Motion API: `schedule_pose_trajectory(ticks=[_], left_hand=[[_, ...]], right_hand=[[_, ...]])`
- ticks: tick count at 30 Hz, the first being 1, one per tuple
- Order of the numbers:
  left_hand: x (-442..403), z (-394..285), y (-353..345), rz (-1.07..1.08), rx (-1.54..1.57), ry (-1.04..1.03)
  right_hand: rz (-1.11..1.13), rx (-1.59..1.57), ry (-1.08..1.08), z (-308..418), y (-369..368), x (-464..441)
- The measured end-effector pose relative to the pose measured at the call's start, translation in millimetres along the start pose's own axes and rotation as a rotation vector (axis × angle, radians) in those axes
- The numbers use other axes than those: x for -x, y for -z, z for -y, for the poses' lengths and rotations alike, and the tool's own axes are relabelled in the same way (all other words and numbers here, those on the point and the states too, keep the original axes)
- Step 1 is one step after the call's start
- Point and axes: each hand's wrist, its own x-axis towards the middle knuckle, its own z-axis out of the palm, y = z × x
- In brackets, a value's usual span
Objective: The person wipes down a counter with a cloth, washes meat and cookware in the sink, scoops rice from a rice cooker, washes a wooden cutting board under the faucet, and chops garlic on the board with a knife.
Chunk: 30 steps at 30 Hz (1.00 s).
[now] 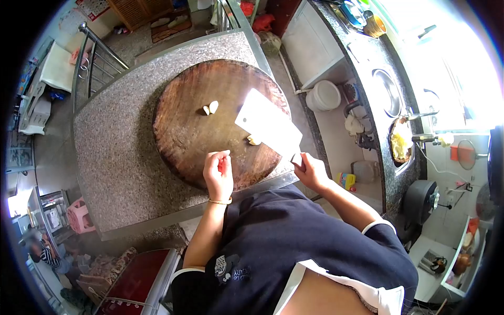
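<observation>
My right hand grips the handle of a cleaver, whose broad, bright blade lies over the right side of a round wooden chopping board. Beside the blade's lower left edge are pale pieces that look like garlic, partly covered by it. Two more pale garlic pieces rest near the board's middle, apart from the blade. My left hand is over the board's near edge, its fingers curled in, with nothing visible in them. A bracelet circles the left wrist.
The board sits on a speckled stone counter with a metal-trimmed edge. Across a narrow gap to the right runs another counter with a sink; a white bucket stands beneath it. A pink stool and another person are at lower left.
</observation>
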Motion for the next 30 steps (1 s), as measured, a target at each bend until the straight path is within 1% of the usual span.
schedule_pose_trajectory(ticks=[2,3,4,6,8,9,10,12,14,15,16,18,19,21,22,23,24,25,26,27,28,29,30], left_hand=[[-1.8,-5.0,-4.2,0.080,-0.072,-0.006],[-5.5,-8.1,-11.0,0.119,-0.098,-0.072],[-9.6,-10.6,-20.3,0.164,-0.145,-0.120],[-23.7,-15.9,-39.9,0.281,-0.349,-0.335],[-35.9,1.6,-61.6,0.399,-0.505,-0.379],[-47.8,4.1,-69.3,0.372,-0.489,-0.359],[-59.8,6.1,-76.2,0.360,-0.587,-0.319],[-87.8,6.0,-80.7,0.206,-0.545,-0.322],[-114.5,8.5,-66.1,0.089,-0.485,-0.428],[-121.1,1.7,-54.4,0.042,-0.580,-0.322],[-130.7,11.2,-43.9,0.020,-0.629,-0.267],[-136.7,16.9,-19.3,0.134,-0.959,-0.301],[-132.4,18.3,-16.9,0.140,-0.959,-0.298],[-118.7,18.8,-9.9,0.311,-1.041,-0.377],[-104.8,17.6,-9.9,0.317,-1.018,-0.466],[-86.5,14.3,-9.9,0.388,-0.839,-0.384],[-67.2,10.2,-11.9,0.446,-0.601,-0.267],[-48.0,7.4,-15.5,0.443,-0.496,-0.220],[-32.7,0.6,-20.3,0.375,-0.436,-0.204],[-23.8,0.2,-25.5,0.313,-0.412,-0.212],[-17.1,1.5,-27.3,0.250,-0.387,-0.220],[-13.5,-0.8,-24.8,0.295,-0.408,-0.076],[-10.7,-0.5,-21.1,0.288,-0.406,-0.071]], right_hand=[[0.070,-0.063,-0.132,0.2,-0.4,2.5],[0.086,-0.212,-0.197,0.2,-0.8,2.0],[0.088,-0.213,-0.198,1.5,-0.6,-0.4],[0.036,-0.874,-0.253,10.2,5.1,-10.4],[-0.045,-0.982,-0.207,14.6,8.8,-20.7],[-0.072,-0.989,-0.194,16.2,11.7,-24.0],[-0.099,-0.997,-0.181,16.7,13.9,-26.0],[-0.148,-0.995,-0.179,11.2,11.2,-25.3],[-0.110,-0.959,-0.213,6.4,15.0,-18.3],[-0.052,-0.898,-0.235,2.0,17.3,-13.8],[0.029,-0.883,-0.245,-1.1,21.4,-9.5],[0.109,-0.826,-0.314,-2.2,20.4,-3.0],[0.171,-0.776,-0.361,-0.7,21.0,-0.8],[0.237,-0.630,-0.393,5.1,18.3,-0.2],[0.263,-0.571,-0.388,6.3,16.9,0.1],[0.232,-0.501,-0.287,-3.9,8.7,3.1],[0.240,-0.500,-0.288,-2.4,9.1,2.9],[0.209,-0.363,-0.230,1.2,10.2,2.4],[0.179,-0.226,-0.172,5.5,11.1,2.2],[0.139,-0.186,-0.126,10.8,11.6,0.6],[0.148,-0.185,-0.125,5.9,7.2,2.0],[0.165,-0.063,-0.028,-4.8,-0.1,4.3],[0.178,0.060,0.071,-10.7,-5.2,4.4]])
